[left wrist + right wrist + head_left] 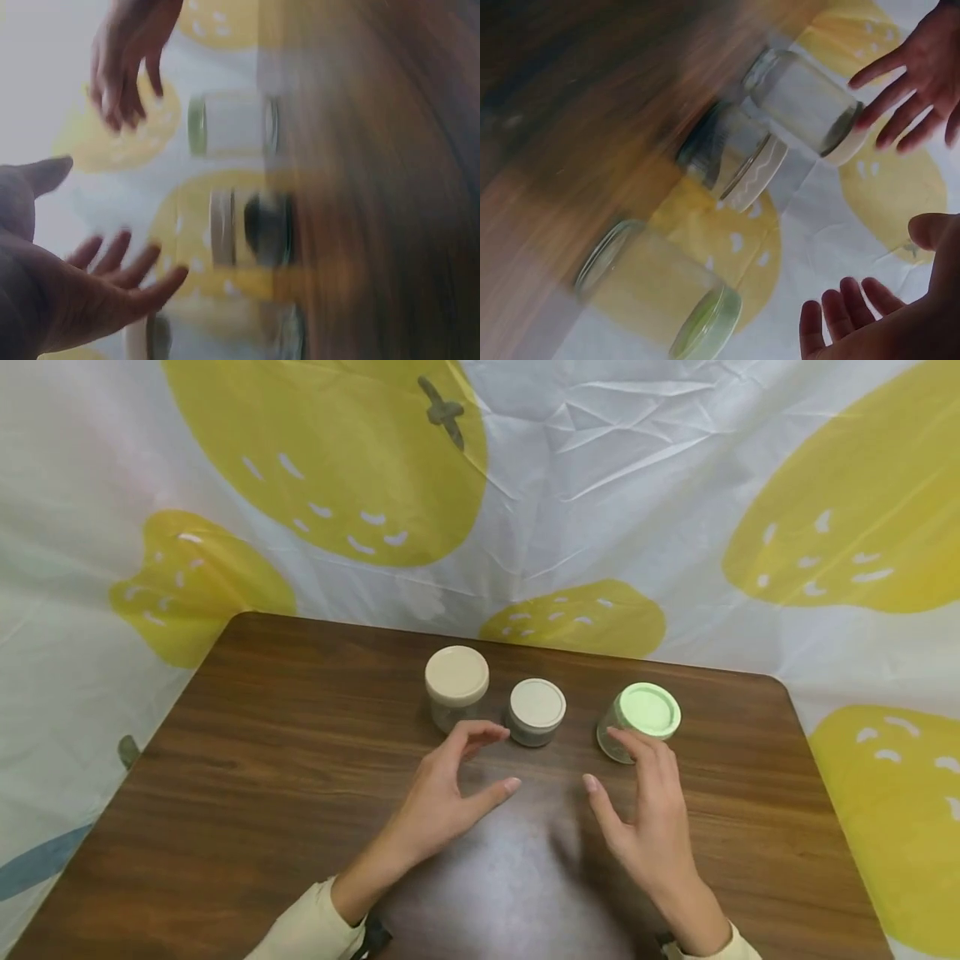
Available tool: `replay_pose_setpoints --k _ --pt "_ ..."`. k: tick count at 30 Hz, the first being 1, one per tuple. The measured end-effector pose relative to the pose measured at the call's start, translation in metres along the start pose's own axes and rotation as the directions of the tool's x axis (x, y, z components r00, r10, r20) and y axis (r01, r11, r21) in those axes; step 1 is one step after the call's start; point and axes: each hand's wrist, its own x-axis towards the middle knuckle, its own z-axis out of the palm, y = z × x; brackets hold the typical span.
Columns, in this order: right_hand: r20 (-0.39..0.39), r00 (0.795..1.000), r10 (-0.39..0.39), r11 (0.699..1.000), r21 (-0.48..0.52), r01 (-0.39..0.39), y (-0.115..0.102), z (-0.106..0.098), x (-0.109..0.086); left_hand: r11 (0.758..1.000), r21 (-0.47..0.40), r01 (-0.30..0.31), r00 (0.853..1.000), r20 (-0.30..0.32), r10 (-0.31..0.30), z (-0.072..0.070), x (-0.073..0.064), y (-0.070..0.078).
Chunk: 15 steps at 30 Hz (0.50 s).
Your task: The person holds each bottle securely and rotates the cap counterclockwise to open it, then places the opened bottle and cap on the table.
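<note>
Three lidded clear jars stand in a row on the wooden table. At the left is a tall jar with a cream lid; in the middle a short jar with a whitish lid has something dark inside, seen in the left wrist view. The right one is a jar with a light green lid. My left hand hovers in front of the cream-lidded jar, fingers relaxed and apart. My right hand hovers before the green-lidded jar, partly covering it. Neither hand holds anything.
The dark brown wooden table has rounded far corners. Behind and beside it hangs a white cloth printed with large yellow fruit. Both wrist views are blurred.
</note>
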Motion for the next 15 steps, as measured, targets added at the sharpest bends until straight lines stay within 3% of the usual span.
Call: replay_pose_setpoints --k 9,15 --pt "-0.01 1.0 -0.004 0.996 0.088 0.005 0.0 0.021 0.013 0.989 -0.008 0.148 0.989 -0.022 -0.148 0.038 0.021 -0.008" --pt "-0.057 0.998 0.032 0.995 0.095 -0.026 0.003 0.031 0.024 0.988 0.029 0.149 0.987 -0.064 -0.147 0.05 0.039 -0.02"
